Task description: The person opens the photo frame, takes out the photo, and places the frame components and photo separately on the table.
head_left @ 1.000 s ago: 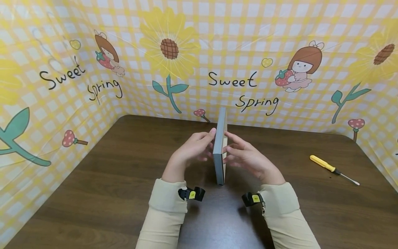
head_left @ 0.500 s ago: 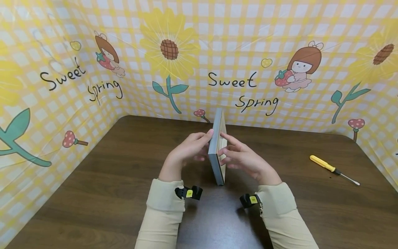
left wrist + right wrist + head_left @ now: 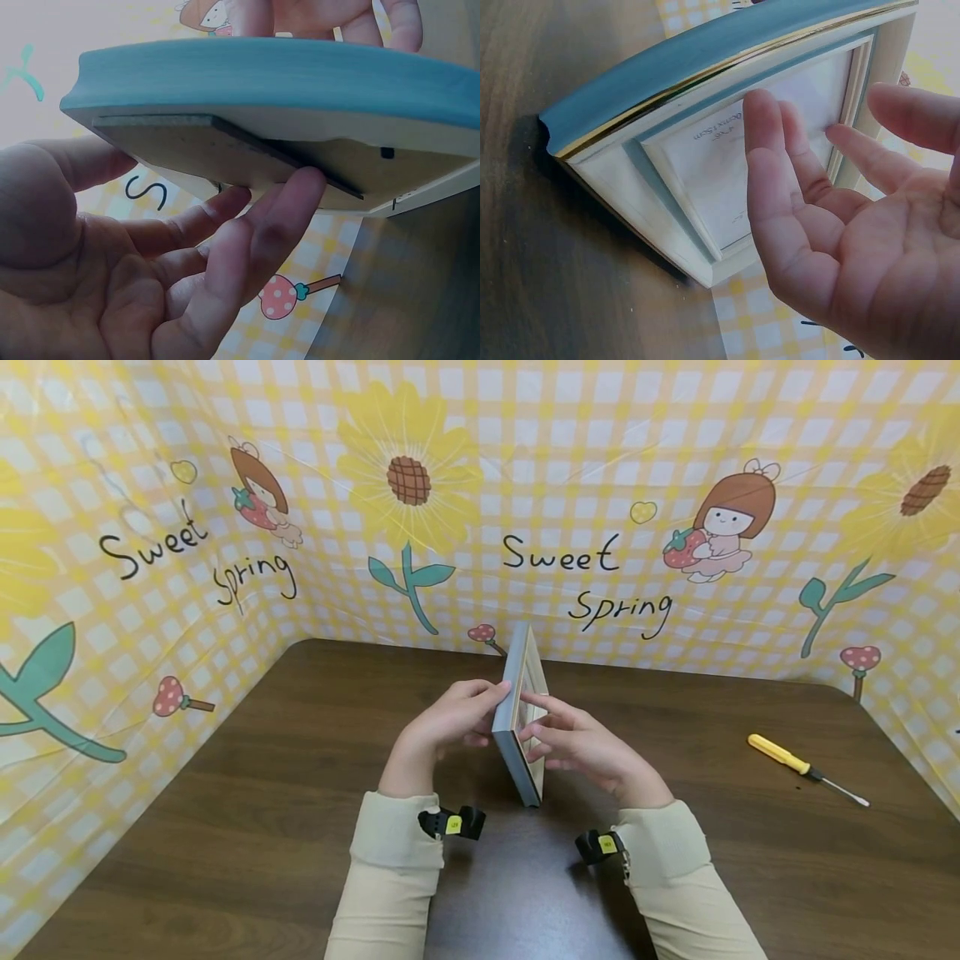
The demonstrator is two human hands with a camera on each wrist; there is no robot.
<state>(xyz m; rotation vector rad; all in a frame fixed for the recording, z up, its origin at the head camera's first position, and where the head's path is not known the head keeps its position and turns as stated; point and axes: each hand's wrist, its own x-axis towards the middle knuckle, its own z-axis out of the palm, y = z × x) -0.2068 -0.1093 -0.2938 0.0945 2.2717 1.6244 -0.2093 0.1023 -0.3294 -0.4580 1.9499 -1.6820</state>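
A picture frame (image 3: 507,739) with blue sides stands on the table, its top leaning left. My left hand (image 3: 453,718) is behind it; in the left wrist view the fingers touch the brown backing stand (image 3: 165,146), which is angled out from the back, and the thumb reaches the frame's edge. On the front side is my right hand (image 3: 592,743), its fingers loosely extended. The right wrist view shows these fingers at the frame's clear front panel (image 3: 705,161), over a white printed insert; whether all of them touch it I cannot tell.
A screwdriver (image 3: 780,753) with a yellow handle lies on the dark wooden table (image 3: 247,827) to the right. A yellow checked cloth backdrop (image 3: 480,460) rises behind the table and along the sides.
The frame has tilted left from nearly upright, so more of its front shows in the head view. Both hands have shifted slightly left with it.
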